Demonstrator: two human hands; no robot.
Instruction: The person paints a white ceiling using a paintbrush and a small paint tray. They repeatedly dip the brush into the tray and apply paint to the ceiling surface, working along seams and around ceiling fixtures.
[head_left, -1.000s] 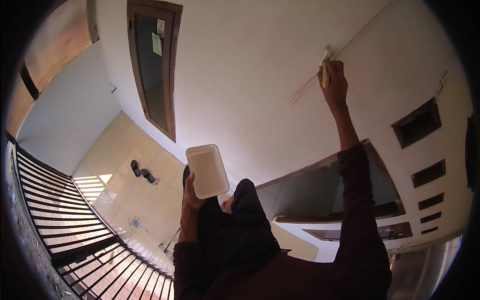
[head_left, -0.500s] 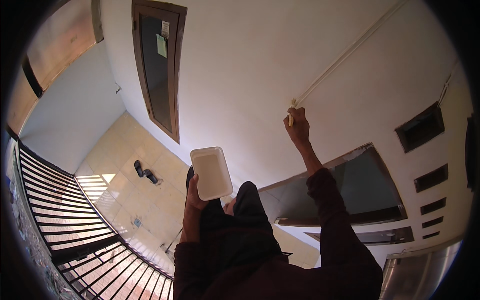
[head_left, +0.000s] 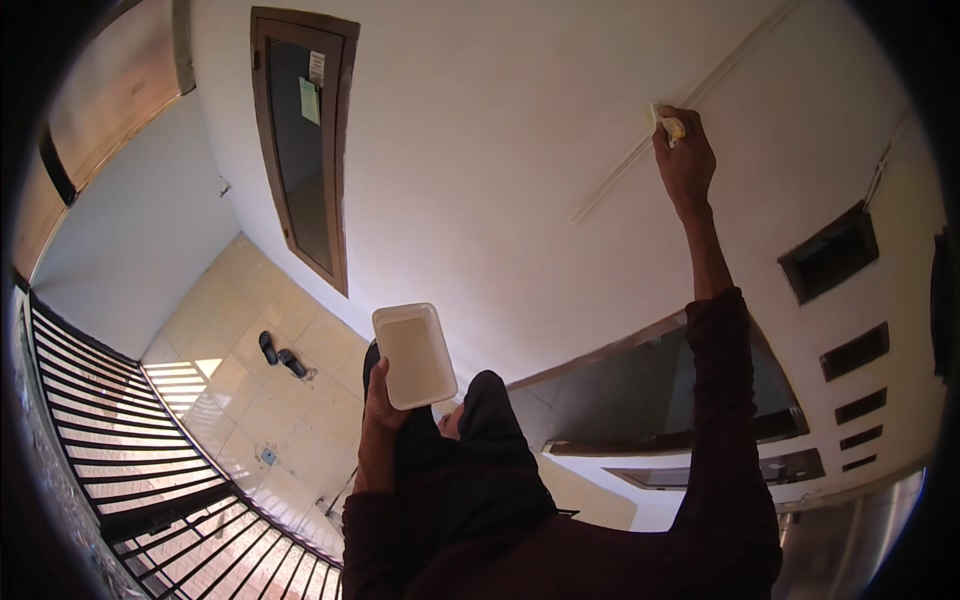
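Note:
My left hand (head_left: 382, 400) grips a white rectangular plastic tub (head_left: 439, 340) by its near left side, held over my legs. Pale, off-white liquid that looks like paint covers the tub's bottom. High to the right, my right hand (head_left: 688, 165) is closed around a small paintbrush (head_left: 677, 130) with a yellowish handle. Its pale bristle end is against or very close to the white cable conduit (head_left: 725, 75) that runs slantwise along the wall (head_left: 500, 180). The fingers partly cover the brush.
A narrow brown-framed window (head_left: 305, 150) is set in the wall ahead. Below my right arm is a wide dark-framed window (head_left: 640, 390), with several small dark openings at far right. Black sandals (head_left: 282, 355) lie on the tiled floor (head_left: 230, 400), near a black barred gate (head_left: 130, 420).
My right hand and the brush have moved up and to the right along the conduit, the arm reaching farther. The left hand still holds the tub, and the view has shifted slightly.

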